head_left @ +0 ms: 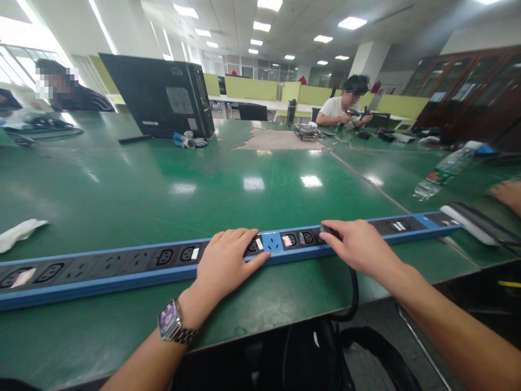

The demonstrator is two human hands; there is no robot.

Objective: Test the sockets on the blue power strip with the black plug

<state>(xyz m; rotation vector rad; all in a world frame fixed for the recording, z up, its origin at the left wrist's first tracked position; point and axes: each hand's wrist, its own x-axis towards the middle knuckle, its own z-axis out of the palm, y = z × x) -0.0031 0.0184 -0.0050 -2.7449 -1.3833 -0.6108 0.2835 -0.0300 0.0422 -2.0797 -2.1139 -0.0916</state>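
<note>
Head view shows us a glossy green surface, its near edge slanting up toward the right. Along that near edge, just inside it, lies our long blue-and-black power strip; its left end runs out of view, while its right end reaches toward the surface's right side. Near the far edge, left of the middle, we have a black computer case. Toward the right side, beyond the strip, we find a clear plastic bottle. Blue-and-grey gloves lie just beside the foot of the case. Our left hand lies across the middle of the strip, thumb spread from the fingers, a blue socket showing just beside them. Our right hand is pinching a black plug between thumb and fingers over the strip, right of the left hand; we cannot tell how deeply it sits. A metal-banded watch circles our left wrist.
</note>
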